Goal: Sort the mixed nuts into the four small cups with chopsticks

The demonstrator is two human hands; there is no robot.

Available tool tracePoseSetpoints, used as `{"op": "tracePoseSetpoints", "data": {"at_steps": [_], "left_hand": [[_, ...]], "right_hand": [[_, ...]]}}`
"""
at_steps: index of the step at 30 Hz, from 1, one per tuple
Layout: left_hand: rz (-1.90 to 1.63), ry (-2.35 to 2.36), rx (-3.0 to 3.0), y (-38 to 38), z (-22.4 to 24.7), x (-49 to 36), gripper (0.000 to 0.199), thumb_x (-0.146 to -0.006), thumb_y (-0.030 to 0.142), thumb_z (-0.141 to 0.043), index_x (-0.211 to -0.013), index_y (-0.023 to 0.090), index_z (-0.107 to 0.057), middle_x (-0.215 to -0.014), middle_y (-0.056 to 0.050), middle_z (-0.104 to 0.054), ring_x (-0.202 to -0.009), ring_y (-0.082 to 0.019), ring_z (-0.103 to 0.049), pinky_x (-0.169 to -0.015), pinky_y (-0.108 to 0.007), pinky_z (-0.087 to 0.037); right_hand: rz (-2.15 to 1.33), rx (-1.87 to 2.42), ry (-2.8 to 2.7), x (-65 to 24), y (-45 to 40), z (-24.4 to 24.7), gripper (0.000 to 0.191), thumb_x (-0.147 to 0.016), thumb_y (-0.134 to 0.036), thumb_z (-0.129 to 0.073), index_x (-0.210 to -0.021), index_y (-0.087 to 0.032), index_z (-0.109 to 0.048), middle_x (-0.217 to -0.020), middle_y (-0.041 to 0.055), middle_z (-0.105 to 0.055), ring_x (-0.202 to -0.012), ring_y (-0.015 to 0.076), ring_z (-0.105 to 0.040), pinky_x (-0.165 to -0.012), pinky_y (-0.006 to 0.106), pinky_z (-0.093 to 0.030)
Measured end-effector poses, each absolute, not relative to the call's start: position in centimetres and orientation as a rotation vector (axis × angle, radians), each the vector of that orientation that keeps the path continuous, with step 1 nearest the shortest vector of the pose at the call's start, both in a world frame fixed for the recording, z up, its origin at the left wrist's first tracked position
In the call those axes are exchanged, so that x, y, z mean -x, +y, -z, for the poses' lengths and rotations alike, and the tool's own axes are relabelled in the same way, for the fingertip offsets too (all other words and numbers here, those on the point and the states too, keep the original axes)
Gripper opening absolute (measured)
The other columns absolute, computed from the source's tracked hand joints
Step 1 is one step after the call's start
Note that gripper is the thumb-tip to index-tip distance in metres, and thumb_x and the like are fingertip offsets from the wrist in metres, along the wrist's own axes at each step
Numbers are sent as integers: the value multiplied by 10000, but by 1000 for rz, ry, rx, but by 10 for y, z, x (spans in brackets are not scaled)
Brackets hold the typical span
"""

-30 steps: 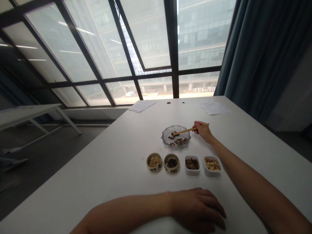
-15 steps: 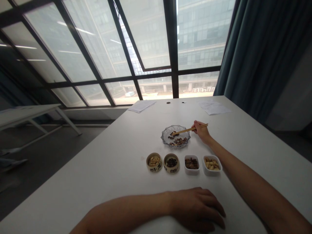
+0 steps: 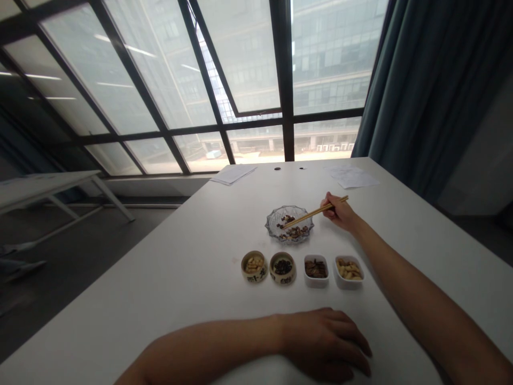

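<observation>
Over cut-glass dish [image 3: 289, 224], right hand [image 3: 340, 212] pinching wooden chopsticks [image 3: 315, 212], tips above dark food pieces [image 3: 293, 231]; left hand [image 3: 324, 342] lying empty on white table [image 3: 160, 299], near edge.

Wooden chopsticks [image 3: 315, 213], slanting down, tips apparently among dark morsels [image 3: 294, 231], in a scalloped glass dish [image 3: 271, 225]

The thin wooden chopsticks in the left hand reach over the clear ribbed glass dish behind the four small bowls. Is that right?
No: the head view shows the chopsticks in the right hand, not the left, over the glass dish behind the four small bowls.
</observation>
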State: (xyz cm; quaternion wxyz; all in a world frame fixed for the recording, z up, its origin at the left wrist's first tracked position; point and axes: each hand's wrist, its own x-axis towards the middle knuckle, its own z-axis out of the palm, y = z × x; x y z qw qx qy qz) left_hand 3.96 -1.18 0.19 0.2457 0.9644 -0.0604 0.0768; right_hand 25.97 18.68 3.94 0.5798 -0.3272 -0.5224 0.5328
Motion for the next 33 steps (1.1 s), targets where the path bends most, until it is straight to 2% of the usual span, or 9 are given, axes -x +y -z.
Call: {"op": "tracePoseSetpoints", "data": {"at_steps": [9, 14, 19, 22, 26, 29, 33], "left_hand": [[-277, -194, -2642, -12, -1, -40, 422, -972, 396, -476, -1207, 137, -711, -1354, -90, -664, -1285, -227, -596, -1241, -319, -367], [-275, -202, -2640, -12, -3, -40, 408, -971, 394, -487, -1209, 144, -704, -1356, -92, -663, -1286, -225, -599, -1233, -327, -376], [-256, -194, -2641, -11, -2, -40, 416, -971, 387, -480, -1212, 137, -710, -1364, -91, -657, -1293, -228, -592, -1243, -317, -357], [-247, -194, -2641, -12, -1, -40, 427, -968, 388, -475, -1211, 133, -715, -1365, -90, -656, -1298, -229, -586, -1247, -309, -346], [-265, -183, -2647, -13, -1, -40, 430, -971, 394, -470, -1208, 137, -719, -1359, -85, -661, -1291, -224, -587, -1247, -306, -348], [-273, -181, -2649, -13, -2, -39, 424, -972, 387, -469, -1209, 138, -717, -1354, -84, -664, -1290, -223, -586, -1244, -311, -354], [-268, -181, -2650, -13, -3, -40, 420, -975, 395, -467, -1206, 148, -715, -1357, -82, -664, -1289, -217, -592, -1240, -299, -356]], "right_hand": [[-1523, 695, -1455, -250, 162, -66, 579, -742, -716, -805, -668, -175, -612, -621, 5, -587, -436, 63, -332, -416, 227, -226], [-1532, 697, -1466, -248, 162, -65, 571, -740, -709, -816, -686, -166, -647, -590, 10, -592, -424, 66, -369, -397, 215, -240], [-1379, 721, -1247, -252, 175, -59, 575, -741, -732, -801, -660, -184, -643, -564, 14, -614, -391, 70, -368, -354, 207, -257], [-1296, 681, -1084, -255, 184, -56, 540, -789, -681, -799, -650, -181, -652, -537, 19, -627, -409, 81, -466, -363, 183, -346], [-1260, 669, -967, -260, 190, -52, 499, -840, -627, -790, -676, -172, -668, -591, 47, -696, -492, 107, -622, -462, 177, -506], [-1220, 742, -1007, -263, 192, -50, 517, -856, -640, -767, -708, -152, -685, -616, 82, -724, -486, 122, -659, -459, 184, -537], [-1084, 846, -1139, -265, 193, -46, 575, -758, -704, -808, -722, -139, -707, -615, 97, -733, -487, 157, -694, -462, 213, -575]]}}
